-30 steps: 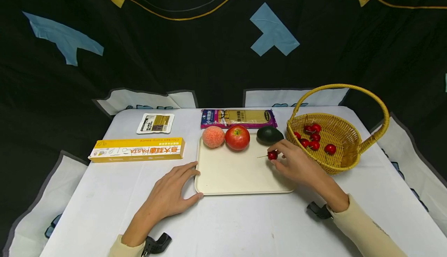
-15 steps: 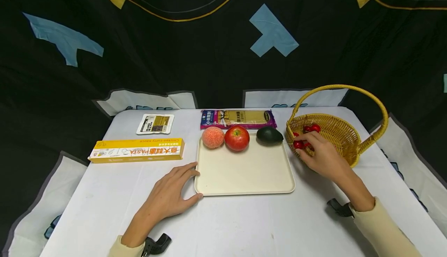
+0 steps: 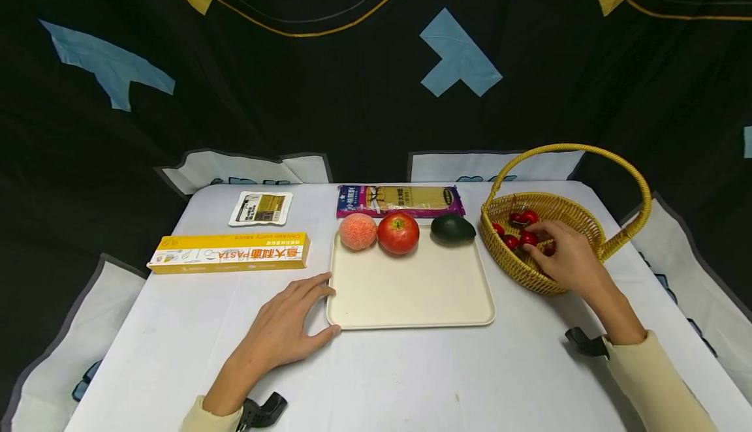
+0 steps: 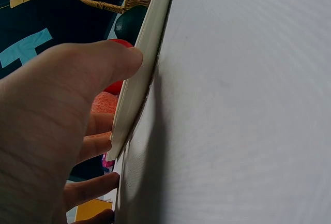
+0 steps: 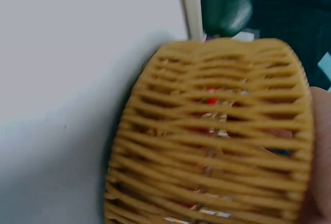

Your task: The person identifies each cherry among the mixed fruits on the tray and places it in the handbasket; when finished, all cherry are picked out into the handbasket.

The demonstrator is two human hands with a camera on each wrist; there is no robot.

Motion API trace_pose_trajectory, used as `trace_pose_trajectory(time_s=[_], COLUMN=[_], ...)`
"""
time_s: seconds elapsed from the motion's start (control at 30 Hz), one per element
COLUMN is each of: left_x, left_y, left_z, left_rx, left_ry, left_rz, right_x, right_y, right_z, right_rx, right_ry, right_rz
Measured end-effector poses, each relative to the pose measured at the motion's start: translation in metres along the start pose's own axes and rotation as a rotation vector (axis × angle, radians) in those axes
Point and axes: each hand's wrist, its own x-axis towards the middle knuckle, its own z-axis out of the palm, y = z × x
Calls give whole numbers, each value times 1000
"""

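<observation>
My left hand (image 3: 281,327) rests at the near left corner of a cream tray (image 3: 411,288). Its thumb touches the tray's rim in the left wrist view, and the fingers spread along the left edge. My right hand (image 3: 564,259) reaches over the near rim of a yellow wicker basket (image 3: 543,283), with thumb and index finger pinching a red cherry (image 3: 528,238). Several other cherries (image 3: 510,242) lie in the basket around the fingers. The basket's woven side hides the right fingertips in the right wrist view.
A pinkish peach-like fruit (image 3: 358,231), a red apple (image 3: 399,233) and a dark green avocado (image 3: 453,230) line the tray's far edge. Behind lies a spaghetti packet (image 3: 405,201). At left are a yellow pasta box (image 3: 229,252) and a small pouch (image 3: 261,208). The basket handle (image 3: 587,148) arches up.
My right hand has carried a cherry from over the tray's right side rightward to the basket, and now has its fingers inside. The left hand has stayed at the tray corner.
</observation>
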Motion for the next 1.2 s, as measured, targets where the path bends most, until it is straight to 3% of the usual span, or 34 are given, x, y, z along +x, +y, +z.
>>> trace_pose_trajectory(time_s=[0.23,0.6,1.2], left_x=[1,0,-1], left_y=[-1,0,3], left_z=[1,0,-2], left_rx=[-1,7,3], left_ry=[14,36,-25], left_rz=[11,23,-12], right_x=[8,13,14], right_y=[12,11,14], right_z=[1,2,-3], right_rx=[8,-1,16], right_ry=[-83,-157,-262], right_rz=[28,28,-12])
